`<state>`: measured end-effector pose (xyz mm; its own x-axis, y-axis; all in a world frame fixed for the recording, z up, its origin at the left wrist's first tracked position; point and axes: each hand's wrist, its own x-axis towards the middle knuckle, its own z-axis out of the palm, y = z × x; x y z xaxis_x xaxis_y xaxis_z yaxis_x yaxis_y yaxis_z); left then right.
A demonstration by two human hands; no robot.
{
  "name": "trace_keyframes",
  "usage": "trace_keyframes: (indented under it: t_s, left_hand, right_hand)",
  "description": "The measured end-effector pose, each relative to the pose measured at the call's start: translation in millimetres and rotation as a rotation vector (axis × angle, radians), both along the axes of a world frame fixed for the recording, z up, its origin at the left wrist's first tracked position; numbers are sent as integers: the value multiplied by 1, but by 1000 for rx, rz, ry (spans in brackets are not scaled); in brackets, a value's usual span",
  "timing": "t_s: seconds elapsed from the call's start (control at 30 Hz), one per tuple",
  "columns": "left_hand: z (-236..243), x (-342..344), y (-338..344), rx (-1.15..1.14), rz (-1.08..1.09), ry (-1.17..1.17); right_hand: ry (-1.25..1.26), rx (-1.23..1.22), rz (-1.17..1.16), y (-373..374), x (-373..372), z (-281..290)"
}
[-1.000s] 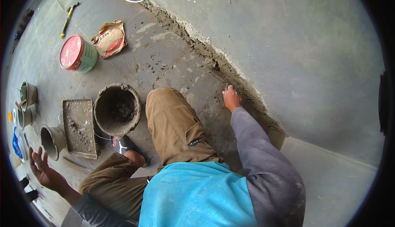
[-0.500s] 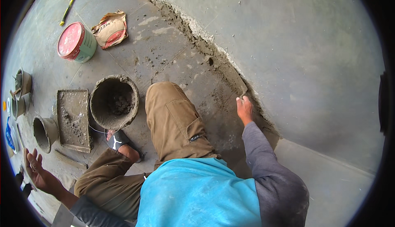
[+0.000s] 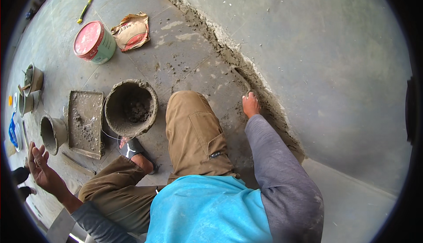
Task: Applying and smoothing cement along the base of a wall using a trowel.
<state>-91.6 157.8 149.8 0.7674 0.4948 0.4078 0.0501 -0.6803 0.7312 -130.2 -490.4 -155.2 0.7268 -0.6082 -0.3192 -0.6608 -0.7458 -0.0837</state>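
Note:
My right hand point(image 3: 251, 105) is closed round the handle of a trowel point(image 3: 241, 78), whose narrow-looking blade lies along the mortar strip point(image 3: 227, 54) at the foot of the wall. Fingers cover most of the handle. Over on the left, my left hand point(image 3: 46, 172) is raised off the floor with fingers apart, holding nothing. A mortar-caked bucket point(image 3: 115, 111) with grey mortar point(image 3: 137, 110) inside stands by my left foot. Beside it lies a shallow rectangular tray point(image 3: 86, 124) smeared with mortar.
An empty-looking tipped bucket point(image 3: 53, 133) rests left of the tray. Farther off are a red-lidded pail point(image 3: 94, 42), a crumpled paper bag point(image 3: 131, 32) and a yellow-handled hammer point(image 3: 89, 5). Smaller buckets point(image 3: 33, 79) stand far left. The grey wall point(image 3: 326, 75) rises on the right.
My right hand and the trowel have moved back to the left, a little away from the wall and slightly farther out. The left hand stays raised; the view has shifted somewhat.

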Motion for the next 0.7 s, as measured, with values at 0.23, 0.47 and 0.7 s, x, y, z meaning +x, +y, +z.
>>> trace_keyframes:
  t_s: [0.23,0.47,0.7]
  left_hand:
    - [0,0,0,-69,20,18]
    - [17,-31,-4,-27,49,7]
    - [19,-18,-11,-108,33,34]
  right_hand:
    - [-27,66,41,0,57,33]
    - [-28,-99,-50,-7,-53,49]
    - [-115,63,76,18,18,49]
